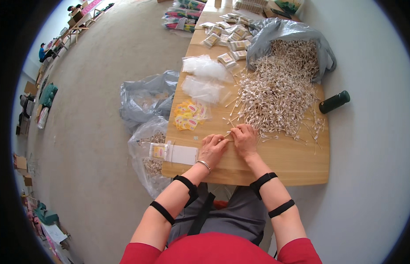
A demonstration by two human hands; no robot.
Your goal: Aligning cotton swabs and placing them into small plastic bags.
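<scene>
Directly between both hands (212, 150) (244, 140): swabs (230, 140).

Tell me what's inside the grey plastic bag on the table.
The grey bag holds a heap of loose cotton swabs, spilling from its open mouth onto the tabletop. Whatever lies beneath the top swabs or deeper inside is covered and cannot be seen.

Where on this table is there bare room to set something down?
Widest: the wooden table's near right part, between the right forearm and the right edge, short of the cotton swab heap. A smaller strip lies between the yellow cards and flat white block. Crowded: the far half, with that heap, clear bags and small packets.
</scene>
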